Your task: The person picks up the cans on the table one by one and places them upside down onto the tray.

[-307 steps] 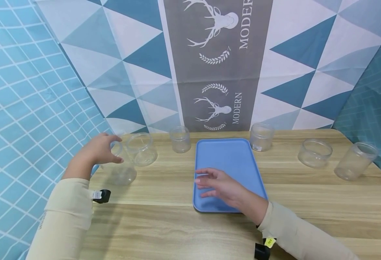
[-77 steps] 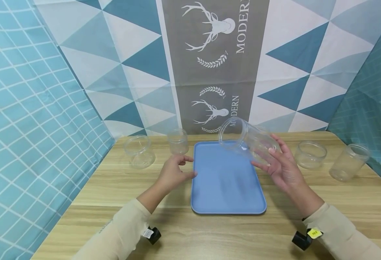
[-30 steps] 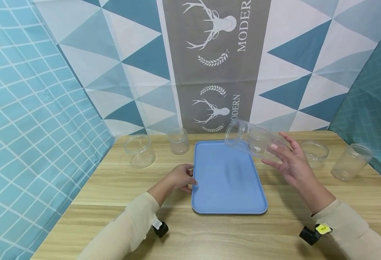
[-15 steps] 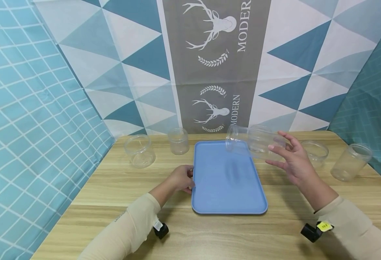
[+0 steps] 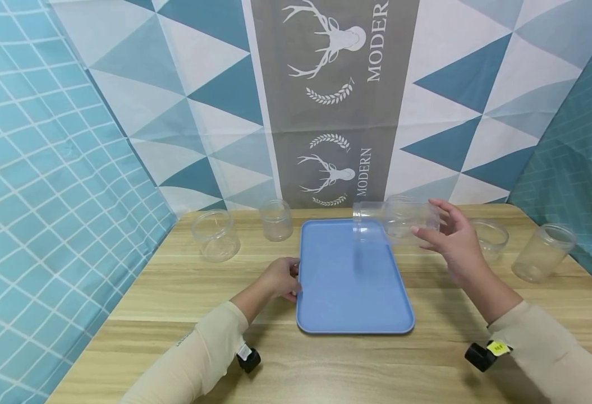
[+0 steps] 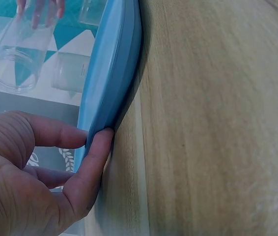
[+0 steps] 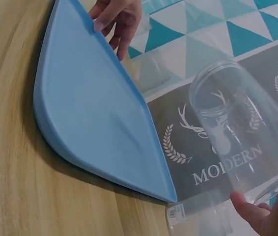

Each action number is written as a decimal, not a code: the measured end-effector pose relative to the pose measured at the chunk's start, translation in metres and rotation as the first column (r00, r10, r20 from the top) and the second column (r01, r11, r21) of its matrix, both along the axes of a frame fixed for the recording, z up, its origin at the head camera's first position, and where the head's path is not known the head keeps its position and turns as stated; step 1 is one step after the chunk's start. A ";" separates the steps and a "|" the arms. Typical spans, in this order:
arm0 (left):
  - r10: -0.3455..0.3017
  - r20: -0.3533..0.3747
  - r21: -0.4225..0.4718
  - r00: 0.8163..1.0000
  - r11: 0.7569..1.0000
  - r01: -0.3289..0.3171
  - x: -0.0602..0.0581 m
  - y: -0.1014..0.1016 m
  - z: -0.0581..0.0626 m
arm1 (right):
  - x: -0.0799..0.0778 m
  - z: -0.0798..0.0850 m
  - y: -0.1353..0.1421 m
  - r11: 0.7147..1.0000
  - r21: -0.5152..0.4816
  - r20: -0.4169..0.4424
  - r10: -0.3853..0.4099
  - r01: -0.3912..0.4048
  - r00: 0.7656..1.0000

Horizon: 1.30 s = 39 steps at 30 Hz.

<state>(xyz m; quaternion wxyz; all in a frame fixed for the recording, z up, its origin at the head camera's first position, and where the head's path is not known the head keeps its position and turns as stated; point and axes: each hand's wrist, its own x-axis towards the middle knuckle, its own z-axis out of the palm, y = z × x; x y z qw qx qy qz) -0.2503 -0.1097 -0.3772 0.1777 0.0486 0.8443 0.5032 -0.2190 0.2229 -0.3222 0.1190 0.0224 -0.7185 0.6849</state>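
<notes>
My right hand [image 5: 454,238] grips a tall clear plastic jar [image 5: 368,221] near its base. The jar lies sideways in the air over the back right part of the blue tray [image 5: 348,280], with its open mouth facing left. It looks empty in the right wrist view. At the tray's left edge, my left hand [image 5: 278,278] pinches the rim; in the left wrist view, thumb and finger sit on either side of the rim [image 6: 92,132]. The tray rests on the table with nothing on it.
Two clear jars, a wide one [image 5: 217,238] and a small one [image 5: 276,221], stand at the back left. A labelled jar [image 7: 198,216] stands behind the held one. A low jar [image 5: 490,238] and a taller jar [image 5: 543,255] stand at right. Patterned cloth hangs behind the wooden table.
The tall jar, earlier at the far left by my left hand, is now in my right hand and has turned from tilted to level. My left hand has moved onto the tray's rim.
</notes>
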 end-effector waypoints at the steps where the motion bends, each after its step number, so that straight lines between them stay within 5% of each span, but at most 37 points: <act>1: 0.000 0.001 -0.001 1.000 1.000 0.000 0.000 0.000 0.000 | -0.001 0.001 -0.001 0.999 0.033 -0.004 -0.013 0.013 1.000; 5: -0.001 0.000 0.000 1.000 1.000 0.001 0.000 0.000 0.000 | -0.003 0.003 -0.003 0.972 0.218 -0.028 -0.083 0.087 0.996; 9: -0.004 -0.006 -0.001 1.000 1.000 0.004 0.000 0.001 -0.001 | -0.005 0.006 -0.005 0.915 0.375 -0.087 -0.126 0.150 0.988; 13: -0.007 -0.009 0.000 1.000 1.000 0.007 0.000 0.001 -0.001 | -0.007 0.008 -0.005 0.869 0.459 -0.146 -0.131 0.184 0.981; 25: -0.003 -0.008 -0.002 1.000 1.000 0.003 -0.001 0.001 -0.002 | -0.017 0.011 -0.004 0.759 0.603 -0.273 -0.092 0.245 0.958; 39: 0.000 -0.005 -0.005 1.000 1.000 0.000 0.001 0.000 0.000 | -0.032 0.024 -0.011 0.650 0.716 -0.367 0.042 0.254 0.929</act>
